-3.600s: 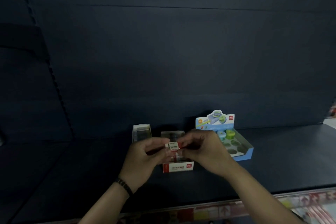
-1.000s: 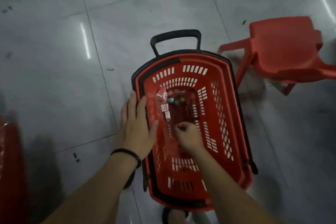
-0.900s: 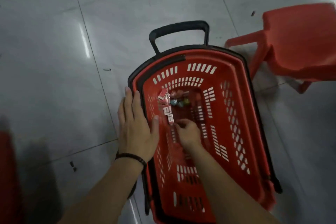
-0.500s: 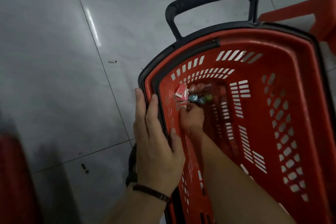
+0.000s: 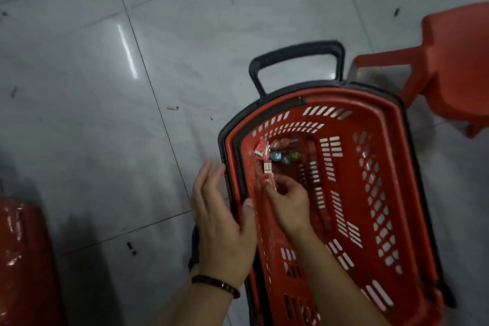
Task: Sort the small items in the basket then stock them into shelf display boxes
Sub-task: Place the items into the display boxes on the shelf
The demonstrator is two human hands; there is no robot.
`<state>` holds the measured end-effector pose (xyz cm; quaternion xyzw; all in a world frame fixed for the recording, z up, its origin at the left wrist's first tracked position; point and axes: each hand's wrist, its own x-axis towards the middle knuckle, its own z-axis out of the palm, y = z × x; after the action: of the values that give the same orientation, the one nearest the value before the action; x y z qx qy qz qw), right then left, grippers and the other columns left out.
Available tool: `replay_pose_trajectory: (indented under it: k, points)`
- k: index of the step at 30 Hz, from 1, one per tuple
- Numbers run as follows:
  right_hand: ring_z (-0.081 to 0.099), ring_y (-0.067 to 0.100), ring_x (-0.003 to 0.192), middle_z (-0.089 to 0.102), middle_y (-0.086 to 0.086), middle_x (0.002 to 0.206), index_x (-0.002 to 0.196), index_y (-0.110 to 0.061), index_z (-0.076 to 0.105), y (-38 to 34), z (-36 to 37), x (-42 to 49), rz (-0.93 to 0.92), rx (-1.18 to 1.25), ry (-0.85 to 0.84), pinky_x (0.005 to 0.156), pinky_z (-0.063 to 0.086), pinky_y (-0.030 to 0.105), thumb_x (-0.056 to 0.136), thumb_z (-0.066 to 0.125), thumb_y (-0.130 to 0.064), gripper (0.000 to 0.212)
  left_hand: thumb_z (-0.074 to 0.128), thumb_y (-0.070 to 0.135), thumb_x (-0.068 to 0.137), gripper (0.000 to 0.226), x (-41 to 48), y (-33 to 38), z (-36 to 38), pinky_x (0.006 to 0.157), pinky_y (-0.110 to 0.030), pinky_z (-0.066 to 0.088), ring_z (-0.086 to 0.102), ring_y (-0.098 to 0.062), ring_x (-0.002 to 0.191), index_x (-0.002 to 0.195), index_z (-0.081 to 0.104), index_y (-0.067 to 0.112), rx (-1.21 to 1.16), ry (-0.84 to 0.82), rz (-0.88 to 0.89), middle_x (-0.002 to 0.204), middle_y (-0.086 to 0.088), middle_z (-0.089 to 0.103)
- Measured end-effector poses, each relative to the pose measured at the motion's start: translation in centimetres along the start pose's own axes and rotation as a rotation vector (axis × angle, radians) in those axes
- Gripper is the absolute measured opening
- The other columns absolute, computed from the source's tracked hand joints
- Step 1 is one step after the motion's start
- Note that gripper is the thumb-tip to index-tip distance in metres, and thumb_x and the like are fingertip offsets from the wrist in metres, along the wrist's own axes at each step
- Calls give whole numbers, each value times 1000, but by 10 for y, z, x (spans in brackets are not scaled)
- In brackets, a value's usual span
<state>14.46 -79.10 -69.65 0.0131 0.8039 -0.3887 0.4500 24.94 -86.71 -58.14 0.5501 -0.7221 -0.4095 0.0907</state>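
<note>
Item: red basket (image 5: 352, 96) on a tiled floor (image 5: 105, 114), black handle (image 5: 296, 51) at the far end. The long axis runs from the person away towards the handle, leaning slightly left at the far end. Contents: small items (image 5: 276, 152) heaped in the far left corner, being red-and-white boxes with blue and green pieces among them. One white box (image 5: 267, 167) lies just nearer than the heap, its long axis roughly in line with the basket's. Change noted: half a second ago the right hand (image 5: 289, 201) was buried in the heap; it is now drawn back towards the person, fingers curled, and a small box (image 5: 270, 182) appears to be pinched at the fingertips, though it is too blurred for its direction to be told. The left hand (image 5: 222, 222), earlier clasped over the rim, is now lifted with fingers straight, only the thumb near the rim. Judgement: one item is picked and the rest are yet to be sorted.
</note>
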Motion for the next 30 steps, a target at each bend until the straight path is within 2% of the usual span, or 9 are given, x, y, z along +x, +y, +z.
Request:
replay_pose_trajectory:
  k: [3, 5, 6, 10, 14, 18, 24, 26, 30]
  points:
    - [72, 0, 103, 78, -15, 106, 113, -32, 75, -64, -31, -79, -115, 61, 29, 95, 60, 37, 88, 82, -41, 27, 65, 39, 99, 34, -2, 45, -47, 103, -43, 55, 60, -8, 125, 130, 54, 46, -259, -246, -403, 137, 16, 59]
    - [70, 3, 108, 76, -15, 111, 114, -35, 73, -113, -49, -135, -201, 73, 33, 96, 58, 37, 88, 84, -39, 29, 60, 39, 103, 24, -6, 86, -93, 88, -42, 61, 73, -20, 110, 127, 63, 35, -562, -406, -637, 127, 3, 72]
    - [70, 5, 108, 75, -14, 112, 114, -35, 72, -137, -57, -160, -257, 63, 42, 94, 58, 37, 87, 85, -37, 30, 57, 37, 105, 25, -7, 108, -118, 83, -39, 61, 76, -23, 106, 127, 65, 28, -637, -450, -644, 121, 0, 76]
    - [65, -1, 106, 67, -21, 112, 117, -38, 70, -229, -84, -248, -503, -66, 72, 85, 56, 22, 83, 89, -34, 40, 67, 32, 101, 23, -29, 191, -204, 87, -35, 61, 75, -16, 107, 122, 72, 29, -607, -465, -435, 113, 2, 78]
    - [65, 4, 106, 65, -20, 113, 127, -38, 69, -307, -101, -331, -707, -129, 9, 83, 59, 29, 85, 85, -35, 45, 81, 19, 91, 24, -64, 257, -284, 90, -42, 63, 75, -13, 106, 112, 76, 31, -548, -271, -230, 112, 6, 78]
    - [68, 14, 107, 66, -14, 117, 132, -37, 70, -372, -111, -425, -864, -77, -204, 86, 59, 35, 91, 81, -19, 46, 77, 11, 94, 23, -119, 303, -384, 80, -39, 65, 78, -21, 96, 113, 76, 23, -672, -93, -182, 109, -1, 79]
    - [78, 28, 101, 80, 7, 110, 120, -18, 79, -450, -104, -557, -784, 22, -670, 94, 62, 51, 93, 78, -5, 30, 74, 24, 96, 24, -220, 327, -522, 78, -47, 64, 78, -32, 97, 120, 73, 20, -836, 11, -183, 112, -8, 78]
    - [78, 29, 98, 81, 11, 103, 114, -11, 80, -467, -94, -599, -800, 22, -800, 92, 63, 44, 90, 77, 1, 27, 72, 24, 97, 24, -254, 323, -562, 80, -50, 63, 77, -35, 100, 121, 73, 19, -896, 52, -179, 114, -11, 77]
    - [69, 21, 74, 78, 15, 86, 101, -14, 83, -481, -61, -683, -854, 9, -907, 67, 55, 24, 95, 69, 0, 20, 57, 14, 106, 23, -328, 302, -631, 78, -49, 61, 74, -40, 98, 124, 72, 15, -1074, 141, -170, 117, -25, 72]
